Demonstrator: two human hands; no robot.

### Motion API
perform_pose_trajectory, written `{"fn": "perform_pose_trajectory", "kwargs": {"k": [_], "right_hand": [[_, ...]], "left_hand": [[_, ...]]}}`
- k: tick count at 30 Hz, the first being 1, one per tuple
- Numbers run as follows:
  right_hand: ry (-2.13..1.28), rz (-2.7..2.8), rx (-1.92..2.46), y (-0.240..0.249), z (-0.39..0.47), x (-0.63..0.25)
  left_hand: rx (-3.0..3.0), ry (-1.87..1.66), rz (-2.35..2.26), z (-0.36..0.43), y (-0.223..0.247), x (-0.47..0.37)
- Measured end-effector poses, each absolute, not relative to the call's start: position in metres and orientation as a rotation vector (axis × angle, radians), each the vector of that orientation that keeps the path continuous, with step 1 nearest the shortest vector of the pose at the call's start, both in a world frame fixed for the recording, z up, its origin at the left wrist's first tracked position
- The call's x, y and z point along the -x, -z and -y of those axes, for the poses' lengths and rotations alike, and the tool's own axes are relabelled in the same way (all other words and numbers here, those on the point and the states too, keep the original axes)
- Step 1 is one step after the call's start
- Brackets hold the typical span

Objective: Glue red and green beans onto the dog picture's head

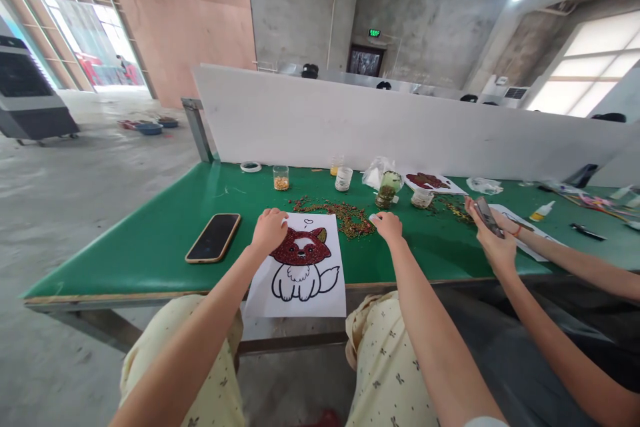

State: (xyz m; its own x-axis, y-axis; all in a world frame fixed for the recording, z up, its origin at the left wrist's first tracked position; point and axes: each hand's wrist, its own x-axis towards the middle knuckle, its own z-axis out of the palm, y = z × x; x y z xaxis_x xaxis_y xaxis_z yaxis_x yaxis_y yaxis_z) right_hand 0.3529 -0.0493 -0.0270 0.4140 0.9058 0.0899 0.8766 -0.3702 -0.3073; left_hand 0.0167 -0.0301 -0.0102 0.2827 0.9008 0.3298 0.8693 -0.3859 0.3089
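Observation:
A paper with a cat-like animal drawing lies partly over the table's front edge. The animal's head is covered in dark red grains, one ear in greenish ones; the body is bare outline. My left hand rests at the paper's upper left edge, fingers curled and tips hidden. To the right of the paper, my right hand is closed on a small whitish object, too small to name. It is beside a loose spread of mixed red and green grains.
A phone lies left of the paper. Behind stand a cup of yellowish kernels, a white cup and a tipped jar of green grains. At right, another person's hands hold a phone. A white partition backs the green table.

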Motion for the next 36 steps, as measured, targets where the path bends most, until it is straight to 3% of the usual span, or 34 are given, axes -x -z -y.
{"fn": "perform_pose_trajectory", "kwargs": {"k": [8, 19, 36], "right_hand": [[-0.005, 1.577, 2.194, 0.030, 0.040, -0.347], [-0.238, 1.568, 1.929, 0.021, 0.027, -0.314], [-0.363, 1.914, 1.957, 0.040, 0.018, -0.289]], "left_hand": [[-2.525, -0.654, -1.646, 0.040, 0.004, -0.015], [-2.221, -0.622, -1.867, 0.051, -0.018, 0.008], [-2.265, -0.577, -1.879, 0.053, -0.024, 0.005]]}}
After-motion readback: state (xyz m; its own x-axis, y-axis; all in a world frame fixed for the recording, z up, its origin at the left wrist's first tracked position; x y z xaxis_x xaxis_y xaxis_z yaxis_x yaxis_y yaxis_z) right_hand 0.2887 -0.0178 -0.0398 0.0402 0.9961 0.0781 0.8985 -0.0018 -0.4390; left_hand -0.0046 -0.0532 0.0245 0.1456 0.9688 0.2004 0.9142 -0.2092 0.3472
